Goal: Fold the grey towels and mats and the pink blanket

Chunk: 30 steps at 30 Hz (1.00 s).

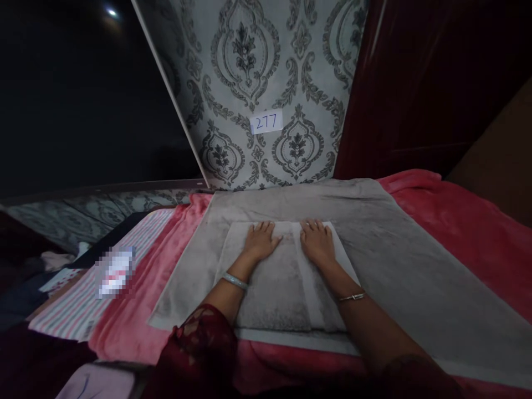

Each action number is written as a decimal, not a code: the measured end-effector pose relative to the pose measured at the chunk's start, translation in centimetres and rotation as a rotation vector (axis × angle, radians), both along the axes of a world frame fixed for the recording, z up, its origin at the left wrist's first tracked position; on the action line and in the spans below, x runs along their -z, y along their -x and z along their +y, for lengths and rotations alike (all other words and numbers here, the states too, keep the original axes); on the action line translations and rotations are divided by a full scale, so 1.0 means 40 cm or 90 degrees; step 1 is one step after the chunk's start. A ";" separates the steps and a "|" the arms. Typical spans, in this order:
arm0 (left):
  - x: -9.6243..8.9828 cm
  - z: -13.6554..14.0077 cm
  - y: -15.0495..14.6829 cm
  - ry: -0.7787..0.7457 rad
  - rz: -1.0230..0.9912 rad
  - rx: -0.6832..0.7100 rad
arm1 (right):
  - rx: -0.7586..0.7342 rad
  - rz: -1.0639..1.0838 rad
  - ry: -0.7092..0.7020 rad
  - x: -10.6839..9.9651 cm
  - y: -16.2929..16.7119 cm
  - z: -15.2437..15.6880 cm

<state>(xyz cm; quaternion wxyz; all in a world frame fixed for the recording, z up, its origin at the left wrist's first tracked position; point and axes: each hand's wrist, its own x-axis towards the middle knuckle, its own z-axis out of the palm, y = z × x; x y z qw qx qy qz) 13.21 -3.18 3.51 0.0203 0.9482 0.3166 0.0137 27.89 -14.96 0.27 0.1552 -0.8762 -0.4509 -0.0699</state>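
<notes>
My left hand (261, 242) lies flat on the upper left part of a folded grey cloth (272, 293), fingers pointing away from me. On its upper right part rests my right hand (318, 244), also flat, with its fingers slightly apart. Neither hand grips anything. The folded cloth looks soft and plush, like a towel, and has a paler band running along its right side. It is roughly rectangular and sits on a larger spread grey cloth (394, 266). Whether the two cloths are joined, I cannot tell.
A red plush blanket (469, 221) lies under the grey cloth. At left are a striped cloth (68, 310) and a blurred-out item (116, 272). A large dark screen (91, 100) stands back left. Behind is patterned wallpaper with a paper label (266, 121) reading 277.
</notes>
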 end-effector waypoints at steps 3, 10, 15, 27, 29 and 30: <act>-0.012 0.037 0.061 -0.005 0.015 -0.046 | 0.000 0.015 0.010 -0.001 0.001 0.000; -0.022 0.071 0.177 -0.007 0.025 -0.126 | -0.009 0.018 -0.007 -0.010 0.004 -0.008; -0.073 0.006 0.182 -0.020 0.062 -0.206 | -0.006 0.039 -0.032 -0.014 0.008 -0.013; 0.065 -0.397 0.138 -0.002 -0.037 0.112 | -0.016 0.020 -0.043 -0.004 -0.001 -0.021; 0.066 -0.375 0.173 -0.009 -0.033 0.088 | -0.018 0.016 -0.050 0.001 -0.003 -0.020; 0.062 -0.362 0.194 -0.020 -0.030 0.070 | -0.017 0.016 -0.052 0.003 -0.004 -0.019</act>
